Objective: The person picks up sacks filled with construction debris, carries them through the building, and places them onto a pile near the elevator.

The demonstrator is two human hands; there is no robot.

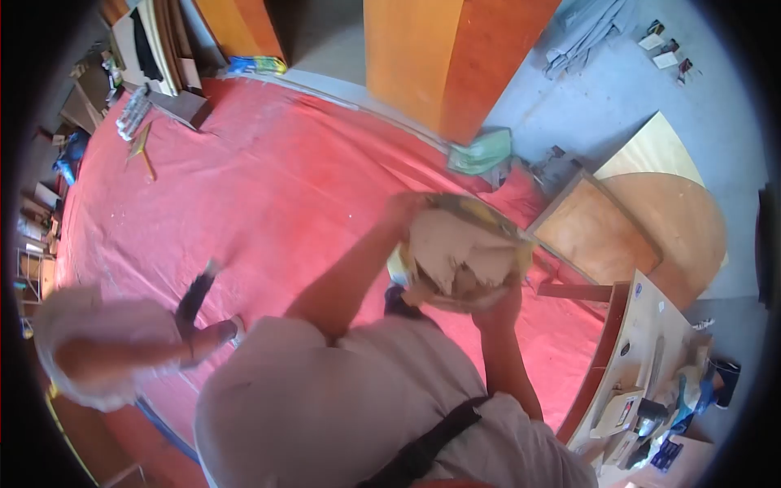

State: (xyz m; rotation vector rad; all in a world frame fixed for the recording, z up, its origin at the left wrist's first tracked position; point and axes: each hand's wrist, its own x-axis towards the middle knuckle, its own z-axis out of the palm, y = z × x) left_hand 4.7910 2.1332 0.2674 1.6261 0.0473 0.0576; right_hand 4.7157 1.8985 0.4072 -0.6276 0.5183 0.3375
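An open round container (525, 259) with yellow and dark patches on its side is held in front of my body. Inside it lies a pinkish-beige mass with an uneven, broken surface; whether it is powder or paste I cannot tell. My left hand (404, 213) grips the container's far left rim, its fingers partly blurred. On the near right side, my right hand (498, 309) is closed around the lower wall. Below the container spreads a red floor sheet (268, 163).
Another person (122, 346) is bent over at the left. To the right are a cluttered table (651, 325), a framed board (598, 228) and a round wooden board (687, 224). An orange cabinet (447, 65) stands at the back. A brush-like tool (145, 154) lies far left.
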